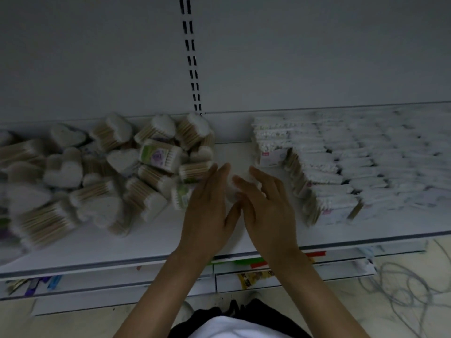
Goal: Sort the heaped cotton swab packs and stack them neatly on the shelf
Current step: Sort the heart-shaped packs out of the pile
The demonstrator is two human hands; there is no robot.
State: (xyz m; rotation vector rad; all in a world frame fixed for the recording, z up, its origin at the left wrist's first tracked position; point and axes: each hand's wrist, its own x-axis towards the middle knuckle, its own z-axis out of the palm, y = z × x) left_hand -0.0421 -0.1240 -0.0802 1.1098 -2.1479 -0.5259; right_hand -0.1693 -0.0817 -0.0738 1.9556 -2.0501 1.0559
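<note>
Swab pack [231, 191] blurred, half-hidden between hands [207, 211].

Two bare arms reach forward side by side, and the bare left hand [207, 211] and the bare right hand [267, 211] are palm down and close together, thumbs nearly touching, fingers spread and almost straight, the right ones bent a little.
</note>
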